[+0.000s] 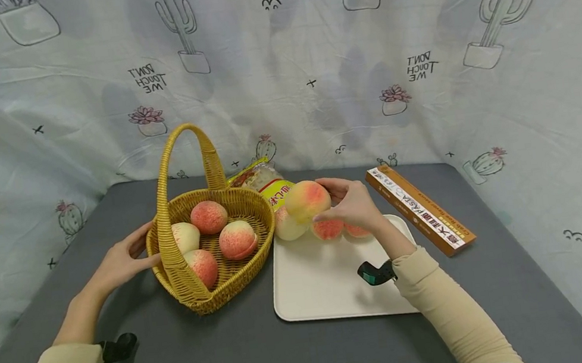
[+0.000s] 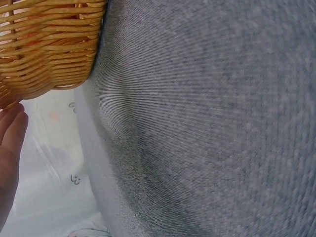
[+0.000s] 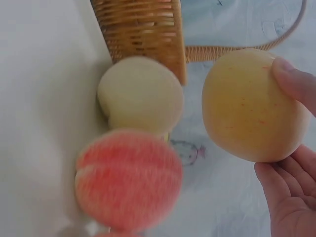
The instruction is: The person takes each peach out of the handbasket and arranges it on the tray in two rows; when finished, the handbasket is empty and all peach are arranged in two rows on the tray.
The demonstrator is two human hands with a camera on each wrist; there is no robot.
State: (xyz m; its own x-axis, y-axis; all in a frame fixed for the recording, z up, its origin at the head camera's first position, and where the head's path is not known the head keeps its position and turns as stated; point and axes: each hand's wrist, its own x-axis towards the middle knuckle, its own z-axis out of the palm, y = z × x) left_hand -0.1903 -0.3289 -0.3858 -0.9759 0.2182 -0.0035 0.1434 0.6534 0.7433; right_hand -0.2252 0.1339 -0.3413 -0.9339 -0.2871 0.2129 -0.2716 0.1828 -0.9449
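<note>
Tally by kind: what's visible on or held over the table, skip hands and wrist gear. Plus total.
Peaches: 8 (4 in the basket, 3 on the tray, 1 in the right hand)
Wicker basket: 1
White tray: 1
Pasta box: 1
Yellow-labelled bag: 1
Total: 12 visible

The basket (image 1: 243, 278) stands left of the tray (image 1: 324, 279), the box (image 1: 418, 209) right.

On my feed I log: basket (image 1: 240, 283) golden, woven; peaches (image 1: 238, 239) inside it cream and red, speckled; raised peach (image 1: 305, 201) right of it yellow, orange-blushed.
</note>
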